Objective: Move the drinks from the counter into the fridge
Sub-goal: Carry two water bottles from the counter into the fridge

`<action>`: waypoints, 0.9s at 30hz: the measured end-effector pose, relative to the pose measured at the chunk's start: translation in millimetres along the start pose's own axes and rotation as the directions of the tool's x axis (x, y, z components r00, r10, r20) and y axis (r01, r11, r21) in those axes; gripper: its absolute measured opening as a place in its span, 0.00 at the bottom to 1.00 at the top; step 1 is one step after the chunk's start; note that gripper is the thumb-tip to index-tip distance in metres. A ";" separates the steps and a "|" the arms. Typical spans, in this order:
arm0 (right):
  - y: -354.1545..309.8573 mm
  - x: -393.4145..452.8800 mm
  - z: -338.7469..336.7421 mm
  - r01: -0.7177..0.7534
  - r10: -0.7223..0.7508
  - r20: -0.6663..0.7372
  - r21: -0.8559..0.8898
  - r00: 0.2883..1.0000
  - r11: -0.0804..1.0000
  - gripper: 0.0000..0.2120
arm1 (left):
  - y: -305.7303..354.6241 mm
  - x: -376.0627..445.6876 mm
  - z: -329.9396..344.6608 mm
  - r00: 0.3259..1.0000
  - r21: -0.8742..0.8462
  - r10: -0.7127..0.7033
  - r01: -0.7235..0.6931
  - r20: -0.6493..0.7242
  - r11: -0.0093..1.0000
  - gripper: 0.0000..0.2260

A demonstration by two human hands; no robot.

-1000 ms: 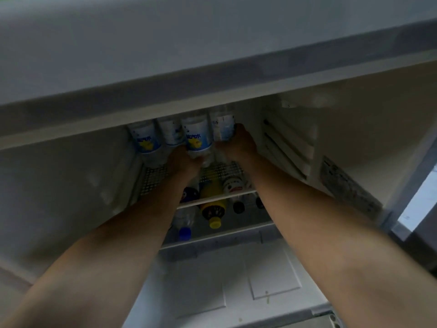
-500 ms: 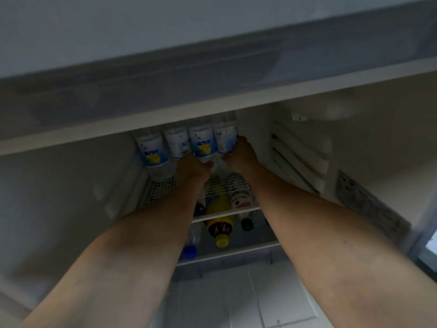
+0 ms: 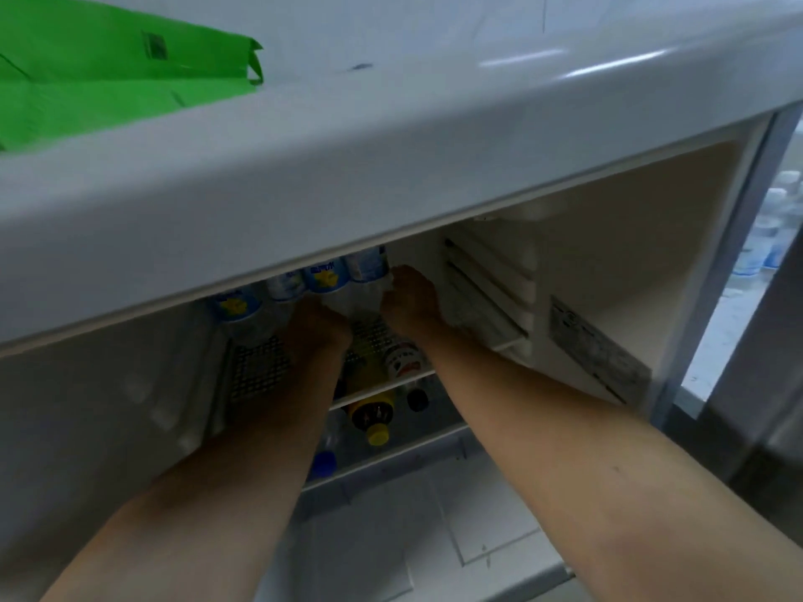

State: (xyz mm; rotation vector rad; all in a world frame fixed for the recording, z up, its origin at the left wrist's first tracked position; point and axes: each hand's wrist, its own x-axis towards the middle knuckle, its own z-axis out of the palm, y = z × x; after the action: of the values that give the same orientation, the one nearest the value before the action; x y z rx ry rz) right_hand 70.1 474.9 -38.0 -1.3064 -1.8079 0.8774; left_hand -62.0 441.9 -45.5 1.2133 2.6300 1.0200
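Note:
Both my arms reach deep into the open fridge. A row of several clear water bottles (image 3: 323,278) with blue and yellow labels stands on the perforated top shelf (image 3: 260,367). My left hand (image 3: 319,330) grips the base of one bottle in the middle of the row. At the right end, my right hand (image 3: 410,299) holds the base of the last bottle (image 3: 369,269). The bottles' tops are hidden behind the fridge's top edge.
Under the shelf lie a yellow-capped bottle (image 3: 373,421), a blue cap (image 3: 323,464) and a red-and-white labelled bottle (image 3: 404,360). A green bag (image 3: 108,76) lies on the fridge top (image 3: 391,136). More water bottles (image 3: 769,236) stand outside at the far right. The fridge's right wall (image 3: 608,271) is close.
The view has risen, so the fridge top and green bag now show. Both hands stay at the bases of the bottles on the top shelf.

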 end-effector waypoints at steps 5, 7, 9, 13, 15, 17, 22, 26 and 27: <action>4.3 -47.4 -2.2 0.064 -0.015 -0.251 0.186 0.968 0.980 0.15 | 20.1 -67.3 -1.4 0.983 -0.541 -0.072 -0.033 -0.171 0.840 0.12; 9.0 -75.8 -8.5 0.070 0.010 -0.290 0.265 0.957 0.962 0.12 | 17.0 -98.2 -3.5 0.984 -0.627 -0.026 -0.090 -0.174 0.774 0.10; 17.7 -112.1 -19.6 0.076 0.039 -0.316 0.345 0.948 0.935 0.07 | 9.3 -132.1 -5.0 0.988 -0.700 0.022 -0.124 -0.153 0.703 0.08; 56.0 -214.0 -49.6 -0.006 0.225 -0.344 0.536 0.911 0.844 0.06 | -16.4 -218.3 -6.8 0.982 -0.761 0.132 -0.188 -0.135 0.620 0.09; 85.4 -277.6 -64.3 -0.082 0.354 -0.334 0.616 0.874 0.784 0.08 | -33.3 -269.4 -6.0 0.978 -0.789 0.208 -0.155 -0.035 0.595 0.11; 117.6 -344.0 -78.9 -0.165 0.491 -0.314 0.684 0.813 0.711 0.07 | -48.9 -320.1 -0.4 0.966 -0.791 0.238 -0.065 0.104 0.608 0.12; 194.4 -496.0 -122.7 -0.361 0.741 -0.338 0.709 0.580 0.606 0.03 | -75.5 -436.0 35.3 0.871 -0.700 0.358 -0.023 0.336 0.713 0.11; 248.2 -604.4 -161.0 -0.437 0.855 -0.389 0.739 0.343 0.512 0.04 | -99.4 -507.7 74.8 0.688 -0.578 0.461 -0.074 0.560 0.813 0.11; 259.7 -629.6 -168.9 -0.442 0.875 -0.394 0.756 0.282 0.483 0.03 | -105.6 -522.5 84.9 0.621 -0.546 0.468 -0.077 0.628 0.834 0.12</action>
State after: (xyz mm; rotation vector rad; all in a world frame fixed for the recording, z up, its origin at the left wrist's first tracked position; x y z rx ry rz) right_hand 474.2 -46.4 -277.3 -1.7389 -0.1680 0.9284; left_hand 254.7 72.9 -279.7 1.5108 1.4684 0.8510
